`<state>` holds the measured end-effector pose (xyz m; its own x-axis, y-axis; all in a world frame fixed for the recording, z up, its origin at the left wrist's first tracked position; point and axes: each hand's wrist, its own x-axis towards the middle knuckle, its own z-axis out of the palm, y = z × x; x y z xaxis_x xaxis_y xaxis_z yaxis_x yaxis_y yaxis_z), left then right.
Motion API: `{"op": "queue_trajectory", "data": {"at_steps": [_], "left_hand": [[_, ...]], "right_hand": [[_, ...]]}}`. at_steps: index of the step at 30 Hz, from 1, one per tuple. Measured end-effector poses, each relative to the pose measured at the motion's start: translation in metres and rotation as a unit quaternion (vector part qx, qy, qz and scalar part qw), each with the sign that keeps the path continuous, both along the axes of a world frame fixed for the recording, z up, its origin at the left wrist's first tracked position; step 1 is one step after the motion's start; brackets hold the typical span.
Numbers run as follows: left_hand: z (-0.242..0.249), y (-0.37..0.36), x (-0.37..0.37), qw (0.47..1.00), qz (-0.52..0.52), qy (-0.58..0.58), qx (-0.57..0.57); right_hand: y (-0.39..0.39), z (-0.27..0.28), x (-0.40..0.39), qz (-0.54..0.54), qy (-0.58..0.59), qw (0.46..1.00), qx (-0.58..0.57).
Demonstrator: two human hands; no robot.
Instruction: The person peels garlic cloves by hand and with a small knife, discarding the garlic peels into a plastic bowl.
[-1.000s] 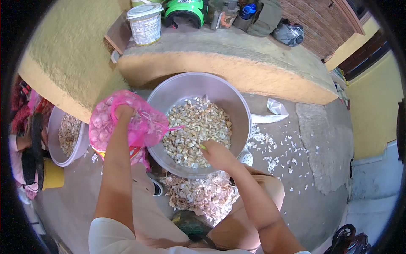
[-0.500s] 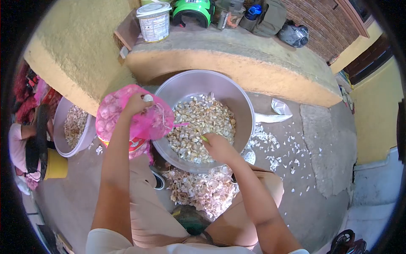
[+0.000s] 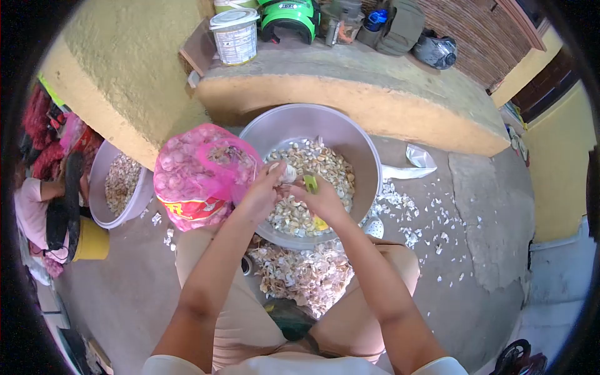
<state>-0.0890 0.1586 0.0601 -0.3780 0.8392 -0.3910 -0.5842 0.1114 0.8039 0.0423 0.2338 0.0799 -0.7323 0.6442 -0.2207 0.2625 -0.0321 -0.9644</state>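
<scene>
My left hand (image 3: 261,192) pinches a whitish garlic bulb (image 3: 288,173) above the near-left part of a big grey-lilac basin (image 3: 370,150). Close beside it, my right hand (image 3: 326,201) is closed on the yellow-green handle of what looks like a small knife (image 3: 310,182); its blade does not show clearly. Both hands' fingers nearly meet at the bulb. Loose garlic cloves (image 3: 319,157) cover the basin's bottom, with a small yellow piece (image 3: 320,223) under my right hand. Left of the basin stands a pink mesh bag (image 3: 181,165) full of garlic bulbs, its top open.
A heap of garlic skins (image 3: 306,275) lies between my legs. Skin scraps (image 3: 406,209) litter the floor at right. A raised ledge (image 3: 350,94) behind holds a bucket (image 3: 236,40) and green helmet (image 3: 289,19). At left, another person (image 3: 37,206) sits by a second basin (image 3: 100,187).
My left hand has moved right and down from the mesh bag to above the basin, bringing the garlic bulb. My right hand, with the knife, has risen slightly to meet it.
</scene>
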Motion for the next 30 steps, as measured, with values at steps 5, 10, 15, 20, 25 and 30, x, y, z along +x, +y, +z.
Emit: {"op": "queue_trajectory", "data": {"at_steps": [5,10,15,20,25,30], "left_hand": [[-0.026,0.02,0.007,0.98,-0.031,0.178,-0.08],[-0.005,0.025,-0.003,0.959,-0.14,0.223,-0.105],[0.007,0.023,-0.015,0.96,-0.266,0.088,0.004],[0.008,0.027,-0.007,0.976,-0.215,0.024,0.025],[-0.006,0.031,0.004,0.957,-0.12,0.259,0.054],[-0.024,0.032,0.016,0.955,-0.061,0.283,0.069]], "right_hand": [[0.008,-0.021,0.002,-0.018,-0.087,0.967,0.239],[0.011,-0.018,0.011,-0.019,-0.053,0.952,0.3],[0.016,-0.016,0.017,-0.027,0.033,0.998,0.048],[0.02,-0.011,0.02,-0.026,0.037,0.999,0.02],[0.014,0.007,0.021,0.058,-0.07,0.995,0.043],[0.01,0.001,0.021,0.06,-0.109,0.973,0.197]]}}
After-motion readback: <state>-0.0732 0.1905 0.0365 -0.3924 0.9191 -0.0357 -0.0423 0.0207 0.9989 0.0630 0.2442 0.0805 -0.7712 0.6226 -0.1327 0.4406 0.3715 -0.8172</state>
